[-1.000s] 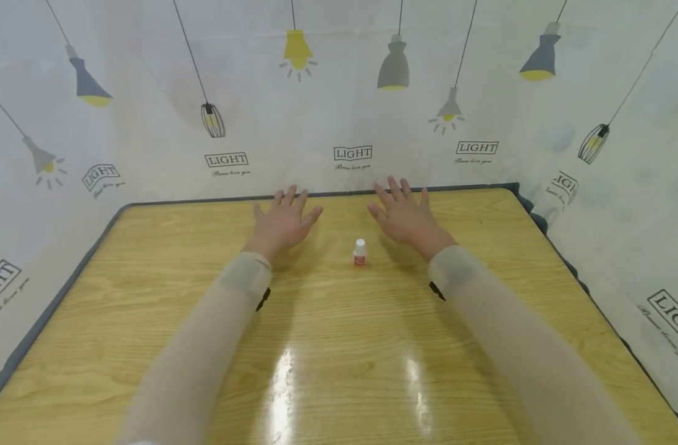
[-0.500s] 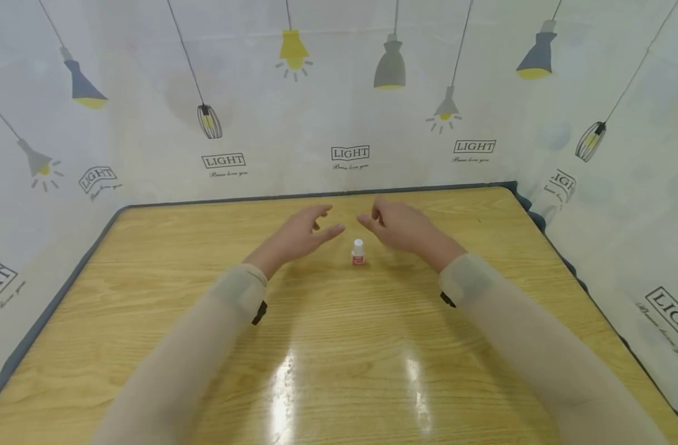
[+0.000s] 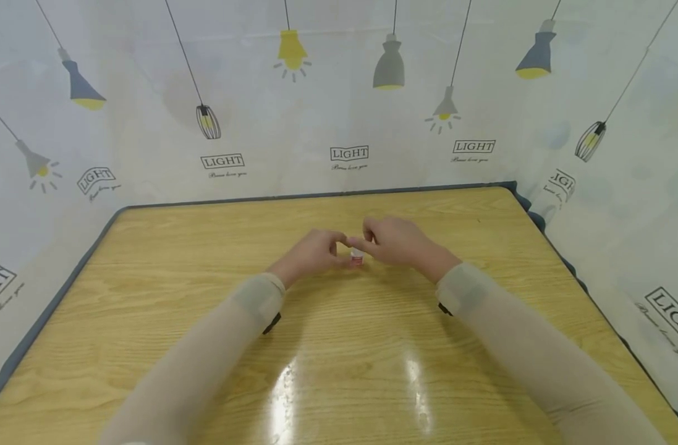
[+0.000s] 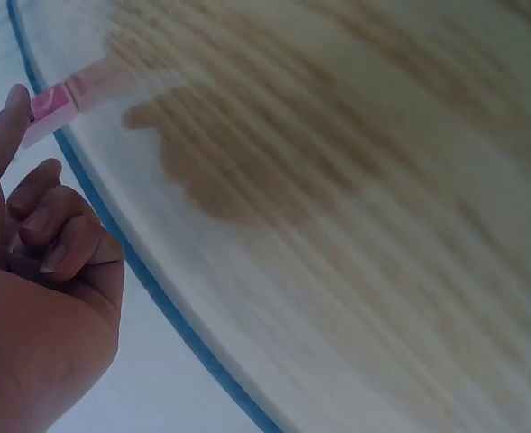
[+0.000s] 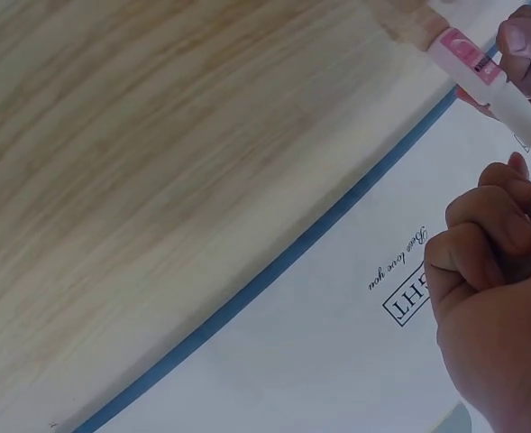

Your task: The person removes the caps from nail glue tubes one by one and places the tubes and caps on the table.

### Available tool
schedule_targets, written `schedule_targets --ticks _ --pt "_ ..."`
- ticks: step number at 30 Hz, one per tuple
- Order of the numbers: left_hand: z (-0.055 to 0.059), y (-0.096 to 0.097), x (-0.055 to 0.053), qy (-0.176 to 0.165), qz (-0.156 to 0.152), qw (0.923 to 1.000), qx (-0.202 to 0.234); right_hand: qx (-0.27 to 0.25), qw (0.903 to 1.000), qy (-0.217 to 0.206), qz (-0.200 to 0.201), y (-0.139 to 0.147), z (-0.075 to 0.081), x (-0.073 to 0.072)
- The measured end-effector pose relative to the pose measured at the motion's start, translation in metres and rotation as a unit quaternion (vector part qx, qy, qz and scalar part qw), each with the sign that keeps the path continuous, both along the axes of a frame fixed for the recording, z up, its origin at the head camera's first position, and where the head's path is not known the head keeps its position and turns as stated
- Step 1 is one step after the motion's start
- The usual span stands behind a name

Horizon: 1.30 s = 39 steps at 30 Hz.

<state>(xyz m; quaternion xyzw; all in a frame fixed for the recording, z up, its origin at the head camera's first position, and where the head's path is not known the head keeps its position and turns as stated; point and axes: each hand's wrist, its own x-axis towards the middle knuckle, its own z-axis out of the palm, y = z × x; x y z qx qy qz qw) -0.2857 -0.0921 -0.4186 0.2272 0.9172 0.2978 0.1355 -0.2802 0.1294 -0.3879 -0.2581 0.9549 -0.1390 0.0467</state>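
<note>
The 2 hands, left hand (image 3: 315, 252) and right hand (image 3: 401, 241), have moved in on 1 bottle (image 3: 357, 260), upright on the table (image 3: 166, 278); its cap (image 5: 522, 115) is half-hidden overhead, and I cannot tell whether either's fingers clamp.

Wood-grain surface (image 3: 350, 327), dark blue edging (image 3: 233, 201) along far, left and right sides, two glare streaks (image 3: 283, 395) at near middle, small white bottle (image 5: 487, 85) with pink label (image 5: 468, 54) standing upright, far of centre.

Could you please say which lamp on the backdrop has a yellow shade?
The fourth lamp from the left in the head view; the others' shades are grey, blue or black.
</note>
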Motion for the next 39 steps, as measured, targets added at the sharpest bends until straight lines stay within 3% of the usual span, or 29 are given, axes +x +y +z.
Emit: schedule_targets --ticks 8,17,24,30,39 --pt "-0.007 0.003 -0.003 -0.011 0.008 0.9999 0.005 -0.021 0.9996 -0.007 0.017 0.000 -0.008 -0.003" --pt "-0.007 0.007 -0.001 -0.005 0.004 0.9999 0.010 -0.045 0.9984 0.004 0.034 -0.001 -0.014 -0.001" --pt "-0.006 0.006 0.001 -0.029 0.005 0.9993 0.024 -0.056 0.9940 0.044 0.083 -0.002 -0.020 -0.001" --pt "-0.007 0.006 -0.001 -0.030 -0.007 0.9993 0.019 -0.075 0.9850 0.086 0.129 0.000 -0.024 -0.003" --pt "-0.009 0.006 -0.001 -0.022 -0.010 0.9996 0.013 -0.079 0.9829 0.071 0.150 0.002 -0.020 -0.002"
